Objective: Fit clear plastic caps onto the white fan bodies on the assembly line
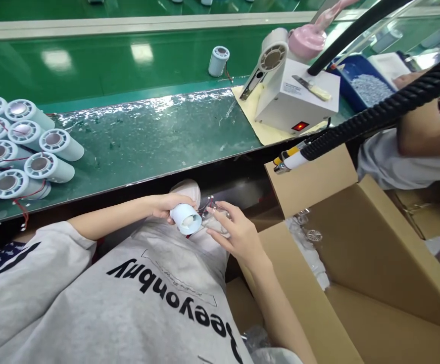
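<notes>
Cylinder, light blue (186, 220), is held low over the person's lap, off the near edge of the tabletop (155, 136), its open end facing the wearer. The left hand (173, 204) has its fingers wrapped around the body. At three o'clock from the cylinder, the right hand (238, 232) is half curled, its fingers holding a clear plastic piece (220, 221); thin dark wires show just beside it. All bearings are taken from the held cylinder. At ten o'clock, a stack of similar cylinders (13, 177) lies on the tabletop, round ends toward the wearer, red wires trailing. At twelve o'clock, a single cylinder (217, 65) stands upright on a green surface (102, 65) past the tabletop. Between one and two o'clock, a white box (291, 106) with a lit red switch sits on a yellowish sheet (248, 111). At two o'clock, a blue tray (350, 63) contains small pale pieces, near a co-worker's arm (420, 121). At four o'clock, a cardboard box (390, 258) stands open, clear plastic parts (313, 235) inside.
</notes>
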Available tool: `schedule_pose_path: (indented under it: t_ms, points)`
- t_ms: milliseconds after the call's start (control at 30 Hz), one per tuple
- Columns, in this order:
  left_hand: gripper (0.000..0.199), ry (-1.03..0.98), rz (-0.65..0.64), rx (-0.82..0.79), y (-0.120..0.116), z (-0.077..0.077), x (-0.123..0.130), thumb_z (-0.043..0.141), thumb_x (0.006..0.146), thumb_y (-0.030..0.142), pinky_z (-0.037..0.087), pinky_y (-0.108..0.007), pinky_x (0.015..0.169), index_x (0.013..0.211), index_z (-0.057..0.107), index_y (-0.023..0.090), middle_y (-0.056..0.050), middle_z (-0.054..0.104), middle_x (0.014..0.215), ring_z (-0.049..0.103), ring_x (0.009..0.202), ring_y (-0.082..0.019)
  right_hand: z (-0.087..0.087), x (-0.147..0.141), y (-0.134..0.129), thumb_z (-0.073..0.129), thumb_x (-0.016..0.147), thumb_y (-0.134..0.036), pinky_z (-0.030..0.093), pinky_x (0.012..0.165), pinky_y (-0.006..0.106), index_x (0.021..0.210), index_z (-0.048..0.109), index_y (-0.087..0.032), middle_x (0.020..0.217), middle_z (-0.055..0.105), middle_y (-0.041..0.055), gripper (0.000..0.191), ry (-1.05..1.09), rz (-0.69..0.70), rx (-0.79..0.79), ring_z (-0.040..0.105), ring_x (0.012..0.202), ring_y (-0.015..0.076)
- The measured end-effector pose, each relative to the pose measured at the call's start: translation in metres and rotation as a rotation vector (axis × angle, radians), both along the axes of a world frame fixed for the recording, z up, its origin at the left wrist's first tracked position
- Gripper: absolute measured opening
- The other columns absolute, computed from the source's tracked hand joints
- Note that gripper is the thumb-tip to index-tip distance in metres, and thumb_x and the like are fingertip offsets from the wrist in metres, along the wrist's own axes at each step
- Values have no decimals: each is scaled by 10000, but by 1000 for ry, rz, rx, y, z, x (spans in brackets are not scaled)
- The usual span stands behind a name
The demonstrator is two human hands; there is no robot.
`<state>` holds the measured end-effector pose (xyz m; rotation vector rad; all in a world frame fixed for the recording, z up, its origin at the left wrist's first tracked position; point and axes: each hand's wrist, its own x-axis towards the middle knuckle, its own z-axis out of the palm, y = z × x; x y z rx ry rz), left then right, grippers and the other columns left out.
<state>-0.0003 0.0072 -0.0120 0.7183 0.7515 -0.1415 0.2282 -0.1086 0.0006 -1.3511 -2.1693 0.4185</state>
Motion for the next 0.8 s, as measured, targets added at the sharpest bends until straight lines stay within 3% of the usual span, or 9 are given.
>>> schedule_pose_path:
  t_ms: [67,133,233,300,367,467,600,700,800]
  points:
    - [213,-13,-92,96,-1,7,3,659,847,348,299,-198,319,806,728,151,-20,621,620,494,454,-125,-2,-6,9,696,960,-346,643,837,472,1246,724,-279,1310,680,153,295,-127,-20,-28,685,1121,349]
    - [149,-25,-148,204,-3,17,4,691,819,295,341,-191,403,766,743,165,-13,633,674,516,553,-121,-5,-9,14,729,916,-269,644,780,450,1127,755,-272,1304,675,140,213,-165,-20,-103,676,1106,347]
    - [92,-26,-137,664,-6,31,0,722,831,272,454,-212,677,847,762,191,-17,664,862,569,792,-144,-6,-11,15,779,867,-238,640,793,425,920,728,-244,1283,660,122,75,-13,2,-222,678,1115,325]
    - [216,-25,-103,1027,-9,34,-3,752,853,366,465,-278,835,993,765,203,-37,657,970,581,908,-183,-6,-12,11,808,866,-319,633,850,429,861,703,-237,1258,651,114,133,171,-18,-282,686,1103,308]
    - [426,-44,-60,1202,-12,29,-5,805,817,494,467,-328,892,1133,750,214,-54,642,1008,587,958,-218,-3,-15,7,764,913,-407,623,870,426,826,699,-234,1203,655,108,204,331,-74,-322,699,1046,284]
    - [595,-113,-5,1249,-14,13,-6,869,732,583,483,-360,931,1212,759,251,-70,629,1059,596,1028,-246,2,-20,2,663,982,-412,612,808,384,768,695,-231,1112,679,96,282,482,-199,-344,712,987,257]
    - [599,-258,-33,1193,-13,-2,-5,915,711,492,472,-426,1064,1253,765,286,-107,656,1254,614,1192,-284,4,-22,-1,727,933,-427,620,749,362,672,651,-229,1014,710,80,336,670,-323,-391,731,972,260]
    - [603,-326,-48,1098,-15,-1,-5,884,766,362,468,-440,1112,1338,712,278,-117,675,1372,620,1282,-292,1,-20,-2,793,885,-463,636,879,440,648,612,-228,982,736,72,380,840,-386,-416,758,1017,293]
    - [635,-288,9,967,-19,7,-5,856,781,323,544,-402,1020,1384,672,249,-132,675,1405,640,1279,-290,-2,-16,-3,799,873,-536,631,945,501,718,664,-241,1111,765,92,360,864,-337,-415,747,1114,326]
